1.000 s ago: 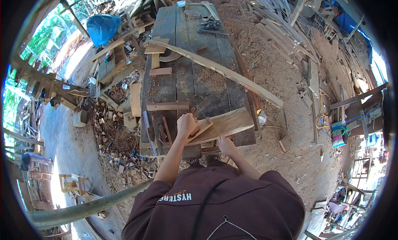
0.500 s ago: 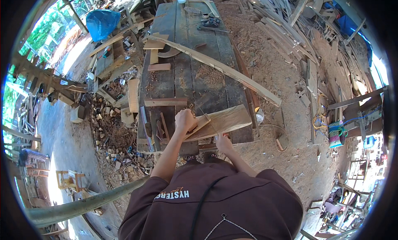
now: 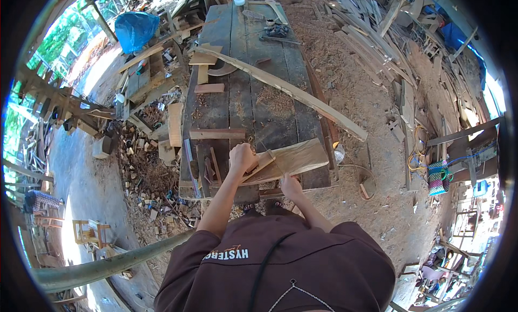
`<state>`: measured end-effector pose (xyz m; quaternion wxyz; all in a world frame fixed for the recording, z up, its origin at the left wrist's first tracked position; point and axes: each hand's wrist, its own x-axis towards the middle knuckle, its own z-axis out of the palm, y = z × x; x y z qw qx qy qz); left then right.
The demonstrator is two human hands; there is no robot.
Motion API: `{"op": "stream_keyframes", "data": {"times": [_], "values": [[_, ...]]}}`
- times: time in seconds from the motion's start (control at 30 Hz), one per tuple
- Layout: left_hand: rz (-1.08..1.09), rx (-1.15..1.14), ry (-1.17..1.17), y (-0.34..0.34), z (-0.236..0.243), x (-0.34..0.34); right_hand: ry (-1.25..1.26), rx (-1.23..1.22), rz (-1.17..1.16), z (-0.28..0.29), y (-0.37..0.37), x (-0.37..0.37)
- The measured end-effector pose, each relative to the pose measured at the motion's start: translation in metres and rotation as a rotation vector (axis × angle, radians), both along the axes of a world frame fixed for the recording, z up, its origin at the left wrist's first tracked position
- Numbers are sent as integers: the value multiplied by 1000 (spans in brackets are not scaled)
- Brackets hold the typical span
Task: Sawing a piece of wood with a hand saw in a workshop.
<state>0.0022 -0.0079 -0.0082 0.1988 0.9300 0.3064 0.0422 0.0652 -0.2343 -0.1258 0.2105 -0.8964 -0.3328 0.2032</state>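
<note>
A broad pale wooden board (image 3: 302, 156) lies at a slant across the near end of the dark plank workbench (image 3: 272, 118). At the board's left part, my left hand (image 3: 242, 156) is closed in a fist by its far edge, next to a narrow wood strip (image 3: 264, 161); what its fingers grip is hidden. My right hand (image 3: 292, 186) is closed at the board's near edge. A thin, straight, blade-like tool (image 3: 271, 153) crosses the board and runs toward the right fingers. Its handle end is covered by that hand.
A long rough plank (image 3: 286, 88) lies diagonally over the bench, jutting past its right edge. Short wood blocks (image 3: 217, 134) and thin strips lie left of my hands. Offcuts (image 3: 151, 188) cover the ground on the left; stacked lumber (image 3: 367, 48) lies at the far right.
The whole view has shifted very slightly. Both hands keep nearly the same places on the board, with the right hand moved only a little, if at all.
</note>
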Motion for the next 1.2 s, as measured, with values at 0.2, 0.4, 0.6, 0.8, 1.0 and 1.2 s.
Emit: {"op": "stream_keyframes", "data": {"times": [0.2,0.4,0.6,0.8,1.0,1.2], "values": [[-18,-13,55,2,3,-5,96,-120,-67,1,-23,-8],[-23,-43,87,-2,8,7,12,0,-89,-8,29,14],[17,8,44,2,-2,-5,109,-52,-75,7,-20,-9],[-27,-12,45,3,0,0,147,-87,-84,27,-13,-5],[8,-29,23,-1,-1,6,58,-29,-101,6,26,12],[12,-7,49,0,-3,1,130,21,-87,-4,-23,-4]]}}
